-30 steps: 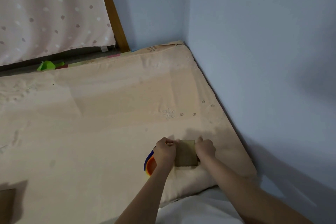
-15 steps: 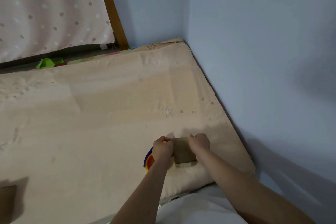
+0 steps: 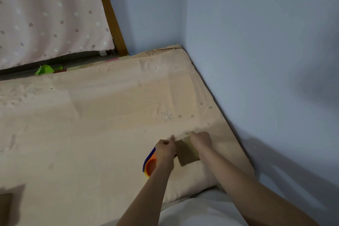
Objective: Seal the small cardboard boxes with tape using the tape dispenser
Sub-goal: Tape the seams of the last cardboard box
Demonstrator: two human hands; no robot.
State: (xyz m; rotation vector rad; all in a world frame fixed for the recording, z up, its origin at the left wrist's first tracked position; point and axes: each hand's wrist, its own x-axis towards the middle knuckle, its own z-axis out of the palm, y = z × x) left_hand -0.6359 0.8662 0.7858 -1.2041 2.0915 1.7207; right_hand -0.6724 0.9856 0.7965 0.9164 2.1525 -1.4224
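left grip (image 3: 165, 149) on tape dispenser (image 3: 150, 165), right grip (image 3: 201, 141) holding cardboard box (image 3: 187, 152)

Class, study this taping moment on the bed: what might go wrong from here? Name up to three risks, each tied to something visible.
1. The small cardboard box rests on soft bedding, so pressing may tilt it and wrinkle the tape.
2. The left hand grips the tape dispenser tight against the box; the tape may run crooked.
3. The right hand covers the box's far edge, where tape could catch its fingers.

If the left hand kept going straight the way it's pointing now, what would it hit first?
Probably nothing soon: the left hand points up the bare sheet, so the way looks free as far as the mattress's far edge, though depth is unclear.
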